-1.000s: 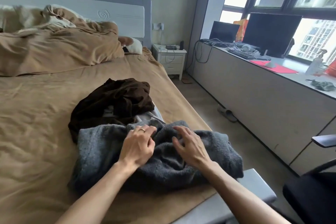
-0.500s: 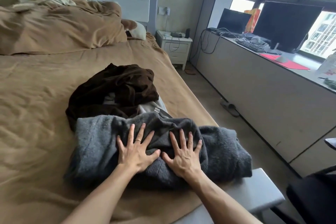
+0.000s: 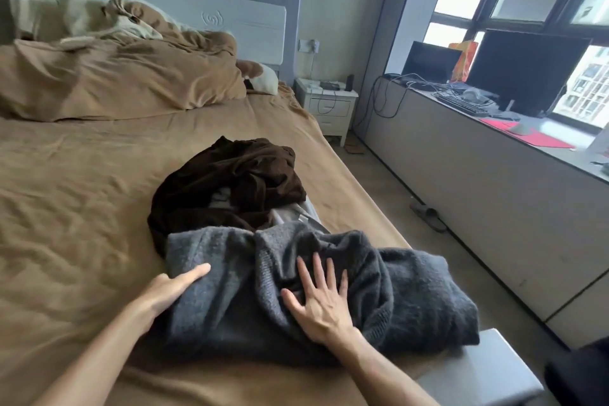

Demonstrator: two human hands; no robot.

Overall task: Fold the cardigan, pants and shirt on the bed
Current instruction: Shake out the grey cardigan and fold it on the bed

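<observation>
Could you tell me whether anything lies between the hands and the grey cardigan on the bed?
Nothing visible does. The right hand lies flat on the grey cardigan, and the left hand touches its left edge. The dark brown garment lies behind it.

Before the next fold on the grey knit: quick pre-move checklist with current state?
1. Left hand placed at the grey cardigan's left edge: ok, fingers tucked under or against the edge.
2. Right hand flat on the cardigan, fingers spread: ok.
3. Cardigan smoothed flat: not ok, bunched ridges run through the middle and right side.
4. Cardigan clear of other clothes: not ok, the dark brown garment and a light grey piece sit against its far edge.
5. Cardigan fully on the bed: cannot tell, its right end lies near the mattress edge.
6. Free sheet to its left: ok.
</observation>
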